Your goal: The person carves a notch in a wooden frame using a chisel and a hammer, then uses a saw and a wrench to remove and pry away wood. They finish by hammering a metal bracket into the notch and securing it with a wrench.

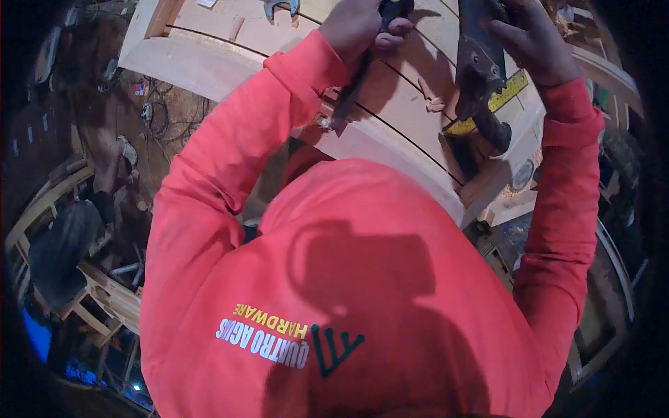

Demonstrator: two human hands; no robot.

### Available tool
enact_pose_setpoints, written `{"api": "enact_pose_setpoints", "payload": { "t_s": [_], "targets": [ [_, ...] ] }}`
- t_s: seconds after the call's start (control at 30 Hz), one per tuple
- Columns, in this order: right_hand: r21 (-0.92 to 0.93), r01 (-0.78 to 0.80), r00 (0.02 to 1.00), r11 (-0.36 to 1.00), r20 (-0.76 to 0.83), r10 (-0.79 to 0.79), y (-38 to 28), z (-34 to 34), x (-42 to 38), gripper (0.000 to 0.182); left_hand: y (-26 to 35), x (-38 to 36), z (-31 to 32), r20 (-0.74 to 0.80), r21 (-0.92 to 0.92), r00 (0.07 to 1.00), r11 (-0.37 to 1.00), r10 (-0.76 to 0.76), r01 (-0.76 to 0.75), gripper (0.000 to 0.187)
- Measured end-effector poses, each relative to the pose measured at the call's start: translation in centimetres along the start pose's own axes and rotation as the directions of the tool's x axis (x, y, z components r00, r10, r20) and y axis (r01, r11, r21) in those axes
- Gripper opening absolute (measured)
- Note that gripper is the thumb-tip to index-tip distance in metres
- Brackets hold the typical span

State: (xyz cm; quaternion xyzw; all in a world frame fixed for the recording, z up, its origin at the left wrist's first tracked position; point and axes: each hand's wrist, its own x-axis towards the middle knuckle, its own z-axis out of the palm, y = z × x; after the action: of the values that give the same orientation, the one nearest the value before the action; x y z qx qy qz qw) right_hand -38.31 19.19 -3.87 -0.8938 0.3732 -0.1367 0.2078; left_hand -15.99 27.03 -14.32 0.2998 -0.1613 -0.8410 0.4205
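My left hand point(355, 31) is closed around a black-handled tool point(396, 10) above a slatted pale wood panel point(401, 104). A long dark strip, perhaps its blade point(354, 87), runs below the hand towards the panel's near edge. At the right, my right hand point(536, 45) has its fingers against a dark metal tool point(479, 63), which looks like a hand plane with a curved handle at its near end. Partly beneath that tool lies a yellow ruler point(509, 90) with dark markings. Curled wood shavings point(435, 104) rest on the slats between my hands.
A grey open-ended metal piece point(281, 8) lies on the panel's far side. Tangled cables point(164, 115) cover the floor at left. Wooden frames point(111, 296) stand at lower left, near a person point(66, 244). More pale timber point(512, 205) lies beyond the panel at right.
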Motion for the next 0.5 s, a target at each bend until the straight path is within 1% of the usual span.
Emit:
{"api": "enact_pose_setpoints", "payload": {
  "t_s": [0.03,0.07,0.1,0.13,0.17,0.2,0.27,0.3,0.33,0.4,0.43,0.5],
  "targets": [
    [0.026,-0.235,0.964,0.972,0.131,0.23,0.6,-1.8,0.1,0.01,-0.3,-0.1,0.2,-0.022,0.022,1.0,1.0,0.01,-0.009,0.067],
    [0.092,-0.349,0.933,0.933,0.127,0.337,0.5,-2.5,0.3,0.01,-0.2,-0.1,0.5,-0.046,0.047,0.999,0.999,0.025,-0.023,0.067],
    [0.16,-0.454,0.89,0.876,0.121,0.439,0.3,-3.1,0.6,0.01,-0.2,0.2,0.7,-0.067,0.018,0.997,1.0,0.022,-0.021,0.067],
    [0.296,-0.434,0.889,0.851,-0.013,0.458,-0.4,-2.8,0.7,0.011,-0.4,0.2,1.0,-0.096,-0.015,0.995,1.0,0.012,-0.013,0.066],
    [0.422,-0.39,0.861,0.819,-0.149,0.487,-1.2,-2.4,0.8,0.012,-0.5,0.3,1.1,-0.119,-0.046,0.993,0.999,0.002,-0.008,0.066],
    [0.462,-0.42,0.827,0.781,-0.16,0.539,-1.5,-2.2,1.1,0.012,-0.6,0.6,0.4,-0.022,-0.004,1.0,1.0,-0.008,0.008,0.066],
    [0.536,-0.468,0.749,0.703,-0.181,0.637,-1.5,-2.1,1.8,0.011,-0.7,0.6,0.6,-0.023,0.032,0.999,0.999,-0.027,0.027,0.065],
    [0.386,-0.477,0.836,0.79,-0.077,0.543,0.9,-1.7,0.9,0.011,-0.5,0.5,0.9,-0.025,0.052,0.999,0.998,-0.035,0.036,0.064],
    [0.288,-0.359,0.932,0.888,0.053,0.359,2.5,-1.1,-0.8,0.011,-0.4,0.2,1.2,-0.041,0.069,0.997,0.995,-0.063,0.066,0.064],
    [0.145,-0.223,0.974,0.964,0.06,0.216,0.7,-0.7,-2.4,0.009,-0.4,-0.3,1.5,-0.076,0.1,0.99,0.987,-0.121,0.128,0.064],
    [0.082,-0.246,0.964,0.966,-0.081,0.253,-1.4,-0.3,-3.1,0.011,-0.5,-0.1,1.6,-0.039,0.099,0.991,0.987,-0.125,0.129,0.064],
    [0.161,-0.336,0.902,0.928,-0.23,0.367,-1.9,-0.9,-3.1,0.021,-0.4,-0.1,1.5,0.02,0.091,0.993,0.989,-0.12,0.117,0.064]
  ]
}}
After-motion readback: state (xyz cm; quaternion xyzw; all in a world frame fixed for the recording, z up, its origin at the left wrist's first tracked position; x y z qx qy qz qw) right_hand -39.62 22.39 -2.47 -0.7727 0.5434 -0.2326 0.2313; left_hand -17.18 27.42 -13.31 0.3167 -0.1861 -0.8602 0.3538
